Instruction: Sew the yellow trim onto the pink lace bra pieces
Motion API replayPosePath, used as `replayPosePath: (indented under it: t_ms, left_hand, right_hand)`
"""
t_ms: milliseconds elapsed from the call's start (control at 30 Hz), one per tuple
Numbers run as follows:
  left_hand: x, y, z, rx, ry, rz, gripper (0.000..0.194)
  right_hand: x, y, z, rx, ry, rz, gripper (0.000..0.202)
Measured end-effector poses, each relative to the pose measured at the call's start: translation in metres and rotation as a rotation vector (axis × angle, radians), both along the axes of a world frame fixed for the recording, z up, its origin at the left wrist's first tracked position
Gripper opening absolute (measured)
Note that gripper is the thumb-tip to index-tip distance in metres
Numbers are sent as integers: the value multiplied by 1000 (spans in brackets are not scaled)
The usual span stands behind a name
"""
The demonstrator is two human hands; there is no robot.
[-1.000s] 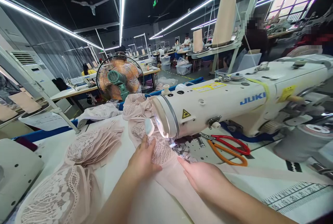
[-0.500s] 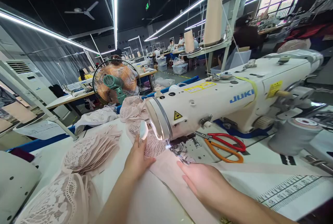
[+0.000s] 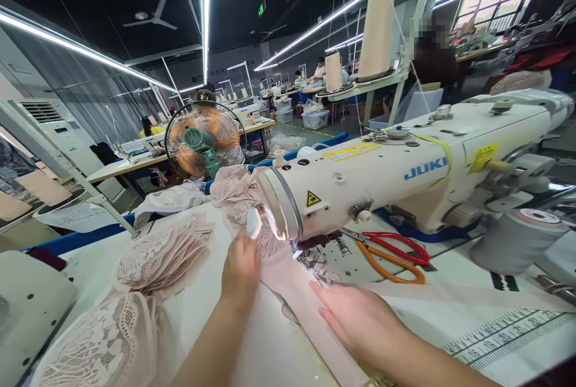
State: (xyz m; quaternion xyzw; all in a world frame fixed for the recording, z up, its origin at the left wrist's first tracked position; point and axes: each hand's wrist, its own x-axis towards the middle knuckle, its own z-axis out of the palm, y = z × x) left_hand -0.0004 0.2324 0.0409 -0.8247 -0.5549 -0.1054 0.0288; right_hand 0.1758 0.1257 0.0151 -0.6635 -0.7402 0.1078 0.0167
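A white JUKI sewing machine [image 3: 378,177] stands before me, its lit needle area over pale pink lace fabric [image 3: 269,239]. My left hand [image 3: 240,267] is closed at the left edge of this lace, its fingertips beside a small white oval piece [image 3: 253,223] that I cannot identify. A smooth pale pink fabric strip [image 3: 299,300] runs from the needle area toward me. Right of the needle, my right hand [image 3: 355,315] grips the strip's edge between thumb and fingers. The presser foot is partly hidden by fabric and glare.
Stacked lace pieces [image 3: 164,252] and a lace cup [image 3: 105,339] lie at left. Red-and-orange-handled scissors [image 3: 396,255] rest on the machine bed, near a grey thread cone [image 3: 517,240]. A printed ruler scale [image 3: 508,333] marks the right tabletop. A fan [image 3: 204,141] stands beyond.
My left hand has drawn its thumb in and slid slightly back from the needle. My right hand stays on the strip. The whole view has shifted slightly.
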Motion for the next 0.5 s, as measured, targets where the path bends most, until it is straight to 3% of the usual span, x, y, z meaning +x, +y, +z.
replayPosePath:
  t_ms: [100, 167, 333, 500]
  left_hand:
    - [19, -32, 2, -174, -6, -405, 33]
    - [28, -50, 0, -285, 83, -565, 25]
    - [26, -61, -8, -264, 236, -663, 34]
    - [20, -55, -7, -245, 257, -675, 34]
  right_hand:
    - [1, -6, 2, -28, 31, -1, 33]
    - [5, -12, 0, -41, 62, 8, 33]
    - [23, -34, -14, -76, 60, 62, 42]
    - [32, -47, -23, 34, 77, 122, 40]
